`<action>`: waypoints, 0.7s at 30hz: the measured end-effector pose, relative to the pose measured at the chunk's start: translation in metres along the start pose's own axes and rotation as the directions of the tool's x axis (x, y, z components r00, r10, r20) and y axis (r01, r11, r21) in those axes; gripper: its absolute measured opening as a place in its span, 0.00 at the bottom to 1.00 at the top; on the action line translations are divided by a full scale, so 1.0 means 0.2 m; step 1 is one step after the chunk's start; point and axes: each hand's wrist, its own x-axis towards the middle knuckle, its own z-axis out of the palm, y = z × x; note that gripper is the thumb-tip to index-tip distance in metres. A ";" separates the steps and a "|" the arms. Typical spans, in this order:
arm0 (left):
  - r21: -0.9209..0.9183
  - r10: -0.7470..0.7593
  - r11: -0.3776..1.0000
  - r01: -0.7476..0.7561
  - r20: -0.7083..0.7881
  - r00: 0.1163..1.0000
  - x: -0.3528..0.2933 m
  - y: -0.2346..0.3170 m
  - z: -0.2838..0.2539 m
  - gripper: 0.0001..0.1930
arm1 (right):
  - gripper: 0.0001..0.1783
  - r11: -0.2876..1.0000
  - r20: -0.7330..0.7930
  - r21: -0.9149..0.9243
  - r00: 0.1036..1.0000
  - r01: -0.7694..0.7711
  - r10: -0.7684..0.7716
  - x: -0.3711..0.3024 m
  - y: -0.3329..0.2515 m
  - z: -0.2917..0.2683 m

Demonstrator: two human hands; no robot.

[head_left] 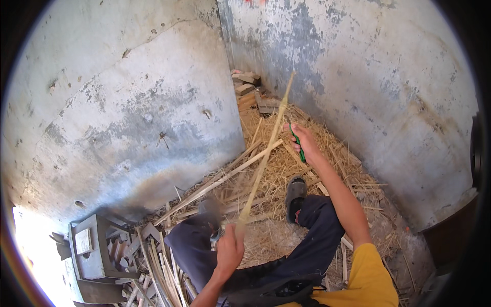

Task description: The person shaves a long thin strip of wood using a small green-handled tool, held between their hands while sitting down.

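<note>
My left hand [229,253], low in the middle of the view, is closed round the lower end of a long pale bamboo strip [268,153]. Slanting up and to the right, the strip is smeared by motion, and its thin far tip stands in front of the back wall. My right hand [307,143] reaches forward with its fingers wrapped round a green-handled tool [295,137]. The tool is just right of the strip; its working end is too small to make out, and I cannot tell if it touches the strip.
Pale shavings [327,148] heap up in the corner between two peeling walls. Some bricks [247,82] lie behind them. A worn wooden stool [92,248] and long split strips [162,271] lie at lower left. My shoes [295,197] rest among scraps.
</note>
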 end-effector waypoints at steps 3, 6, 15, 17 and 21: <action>-0.092 0.023 0.995 -0.030 -0.083 0.996 0.11 0.04 -0.02 0.08 | 0.24 0.990 -0.005 -0.087 0.993 0.114 -0.115 -0.02 0.02 -0.01; -0.100 0.025 0.995 -0.032 -0.069 0.997 0.23 0.08 -0.06 0.08 | 0.21 0.919 0.106 -0.257 0.954 0.299 -0.280 -0.06 0.03 0.03; -0.177 -0.113 0.978 0.113 0.007 0.994 0.34 0.21 -0.09 0.11 | 0.19 0.613 0.594 -0.368 0.684 0.700 -0.425 -0.38 -0.05 0.25; -0.223 -0.091 0.971 0.084 -0.018 0.996 0.33 0.22 -0.07 0.11 | 0.19 0.601 0.623 -0.363 0.665 0.712 -0.412 -0.43 -0.06 0.28; -0.275 -0.064 0.960 0.050 -0.040 0.997 0.34 0.24 -0.05 0.10 | 0.19 0.535 0.651 -0.310 0.586 0.786 -0.484 -0.45 -0.02 0.31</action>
